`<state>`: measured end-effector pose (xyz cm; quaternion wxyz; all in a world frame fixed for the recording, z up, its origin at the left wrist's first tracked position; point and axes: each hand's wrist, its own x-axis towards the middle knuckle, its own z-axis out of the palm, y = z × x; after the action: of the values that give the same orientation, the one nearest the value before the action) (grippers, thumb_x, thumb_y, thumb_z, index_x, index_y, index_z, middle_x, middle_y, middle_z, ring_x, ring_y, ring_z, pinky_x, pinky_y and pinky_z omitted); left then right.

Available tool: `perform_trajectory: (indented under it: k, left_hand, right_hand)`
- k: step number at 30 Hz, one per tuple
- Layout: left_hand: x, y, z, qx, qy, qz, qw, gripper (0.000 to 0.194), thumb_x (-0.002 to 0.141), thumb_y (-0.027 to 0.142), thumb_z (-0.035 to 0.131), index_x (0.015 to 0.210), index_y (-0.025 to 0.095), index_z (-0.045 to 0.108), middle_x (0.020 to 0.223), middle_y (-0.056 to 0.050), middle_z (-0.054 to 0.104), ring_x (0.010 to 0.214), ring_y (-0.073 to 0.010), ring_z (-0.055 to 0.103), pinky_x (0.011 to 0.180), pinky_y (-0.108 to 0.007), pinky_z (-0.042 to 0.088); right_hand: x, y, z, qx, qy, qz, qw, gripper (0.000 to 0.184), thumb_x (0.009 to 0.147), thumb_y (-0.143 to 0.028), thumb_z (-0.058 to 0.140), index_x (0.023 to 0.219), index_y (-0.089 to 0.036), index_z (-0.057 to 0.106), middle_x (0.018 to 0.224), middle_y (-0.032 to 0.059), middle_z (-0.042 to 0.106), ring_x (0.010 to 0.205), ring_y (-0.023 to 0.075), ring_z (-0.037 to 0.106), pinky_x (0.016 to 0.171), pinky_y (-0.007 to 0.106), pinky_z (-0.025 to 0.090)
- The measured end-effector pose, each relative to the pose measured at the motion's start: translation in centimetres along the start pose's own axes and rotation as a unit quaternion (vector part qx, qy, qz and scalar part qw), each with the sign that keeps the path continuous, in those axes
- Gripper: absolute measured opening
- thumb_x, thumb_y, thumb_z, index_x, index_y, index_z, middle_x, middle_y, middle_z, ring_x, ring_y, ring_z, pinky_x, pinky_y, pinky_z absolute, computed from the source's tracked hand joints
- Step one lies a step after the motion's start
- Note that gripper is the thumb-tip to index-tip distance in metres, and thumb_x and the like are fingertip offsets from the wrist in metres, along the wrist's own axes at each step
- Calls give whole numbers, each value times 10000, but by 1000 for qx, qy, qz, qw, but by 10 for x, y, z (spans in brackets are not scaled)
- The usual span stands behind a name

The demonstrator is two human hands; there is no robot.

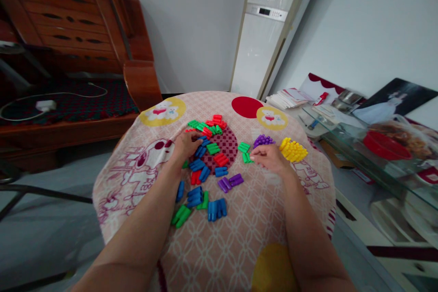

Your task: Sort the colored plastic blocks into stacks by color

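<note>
Small plastic pieces, each like short tubes joined side by side, lie in a loose mix of colours. At the upper left of that mix, my left hand has its fingers curled against a blue plastic piece; the grip is partly hidden. Red pieces and green pieces are beside it. Over to the right, my right hand has thumb and fingertips together at the edge of a green plastic piece. Just behind that hand are a purple cluster and a yellow cluster of pieces.
A patterned cloth covers the round table. Two purple pieces and several blue pieces lie nearer me. On the right stands a glass-topped cabinet with papers and a red bowl. A wooden bench is at left.
</note>
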<state>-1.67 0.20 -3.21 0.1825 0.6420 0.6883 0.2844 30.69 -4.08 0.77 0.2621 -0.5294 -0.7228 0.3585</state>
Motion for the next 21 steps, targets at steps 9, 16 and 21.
perform_trajectory:
  k: [9, 16, 21]
  left_hand:
    - [3, -6, 3, -22, 1, 16, 1000, 358, 815, 263, 640, 1138, 167, 761, 933, -55, 776, 792, -190, 676, 776, -274, 509]
    - [4, -9, 5, -22, 6, 13, 1000, 359, 805, 267, 642, 1127, 167, 767, 904, -56, 774, 782, -195, 682, 767, -278, 510]
    - [5, -10, 5, -23, 5, 15, 1000, 356, 800, 277, 645, 1119, 178, 768, 882, -49, 772, 771, -194, 680, 766, -283, 514]
  right_hand:
    - [-6, -40, 50, -222, -200, -73, 952, 187, 644, -157, 827, 794, -181, 718, 667, -43, 612, 649, 105, 529, 600, 222, 313]
    - [-8, -22, 19, -96, -141, 6, 985, 185, 676, -205, 732, 645, -195, 550, 524, -78, 519, 495, 89, 484, 494, 207, 301]
    - [2, 4, -4, 3, 113, 51, 992, 171, 716, -349, 657, 714, -222, 543, 533, -40, 591, 482, 148, 577, 491, 241, 417]
